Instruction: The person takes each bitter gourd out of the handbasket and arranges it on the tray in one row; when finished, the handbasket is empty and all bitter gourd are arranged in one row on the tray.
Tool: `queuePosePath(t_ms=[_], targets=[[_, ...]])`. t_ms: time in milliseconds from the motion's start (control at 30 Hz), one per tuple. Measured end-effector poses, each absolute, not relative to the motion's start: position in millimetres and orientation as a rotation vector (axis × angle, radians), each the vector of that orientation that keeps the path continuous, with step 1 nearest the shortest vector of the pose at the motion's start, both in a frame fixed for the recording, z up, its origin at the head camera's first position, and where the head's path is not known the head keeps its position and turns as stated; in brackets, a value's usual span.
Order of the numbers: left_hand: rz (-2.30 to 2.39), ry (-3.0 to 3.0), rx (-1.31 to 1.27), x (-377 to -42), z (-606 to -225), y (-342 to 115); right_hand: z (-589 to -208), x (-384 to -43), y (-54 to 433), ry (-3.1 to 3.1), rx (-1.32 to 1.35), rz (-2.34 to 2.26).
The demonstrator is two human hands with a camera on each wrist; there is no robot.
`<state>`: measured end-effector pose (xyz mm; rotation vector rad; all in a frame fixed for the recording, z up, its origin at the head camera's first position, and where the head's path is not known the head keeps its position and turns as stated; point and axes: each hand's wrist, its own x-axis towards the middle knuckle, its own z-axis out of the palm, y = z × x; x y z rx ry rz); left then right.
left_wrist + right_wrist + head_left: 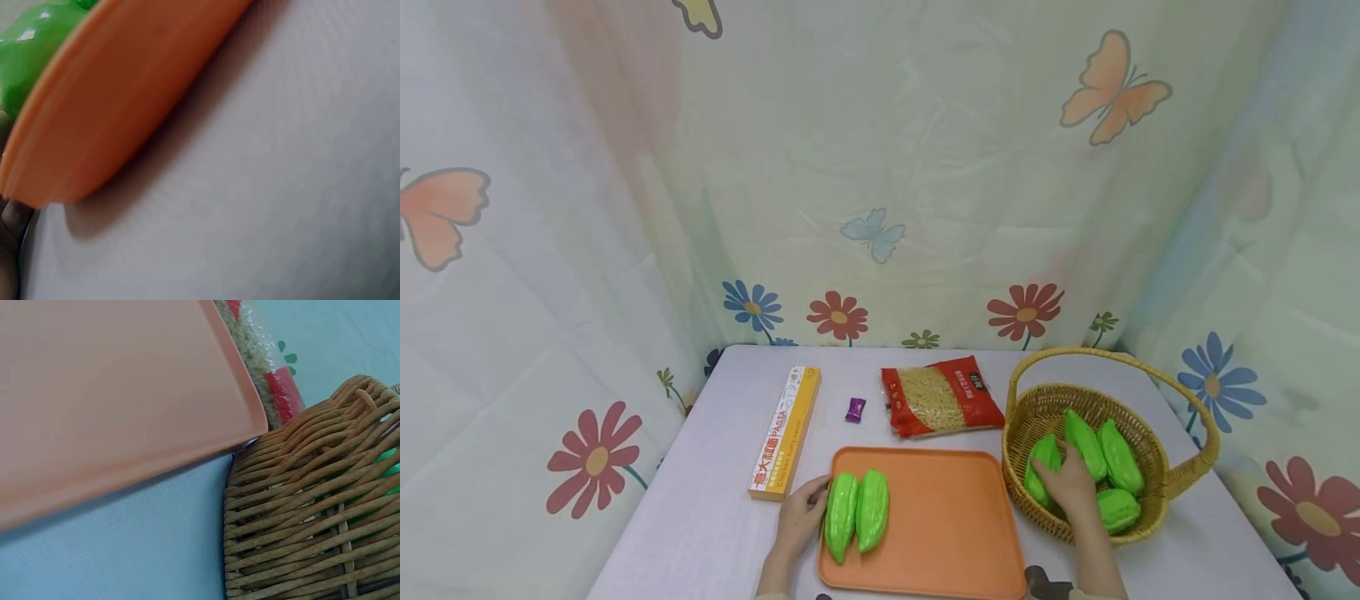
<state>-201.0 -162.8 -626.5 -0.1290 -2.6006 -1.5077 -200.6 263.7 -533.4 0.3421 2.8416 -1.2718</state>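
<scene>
Two glossy green toy bitter melons (pixel 841 517) lie side by side at the left end of the orange tray (pixel 947 525). My left hand (pixel 800 517) holds the tray's left rim; in the left wrist view the tray wall (pixel 125 94) fills the upper left, with only a bit of the hand at the edge. My right hand (pixel 1070 479) reaches into the wicker basket (pixel 1018 408) and grips the leftmost bitter melon (pixel 1040 479) there, thumb and fingers on either side. Several more bitter melons (pixel 1120 457) lie in the basket. The right wrist view hides this hand behind the basket's woven side (pixel 300 512).
Behind the tray are a red bag of pasta (pixel 936 396) and a small purple wrapped candy (pixel 855 409). A yellow-and-white pasta box (pixel 785 433) lies at the left. The basket's tall handle (pixel 1187 475) arches over it, and its side stands close against the tray's right edge.
</scene>
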Motion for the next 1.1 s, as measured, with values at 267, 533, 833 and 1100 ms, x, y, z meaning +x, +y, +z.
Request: queuePosePath(t_ms=[267,533,833,1100], targets=[[-1.544,-2.608,-0.125,-202.7,-623.3,-163.6,-525.9,-199.1,261.9,2.646,0.421,-1.56],[-1.533,-2.61,-0.131,-203.0,-622.7,-162.8,-520.4,-198.5,260.0,2.552,0.511,-1.764],[-1.555,-2.635,-0.088,-201.7,-622.3,-162.4,-505.7,-195.5,251.7,2.422,0.489,-1.937],[-1.551,-2.645,-0.094,-199.5,-621.0,-162.8,-501.4,-190.2,235.5,2.341,0.414,-2.079]])
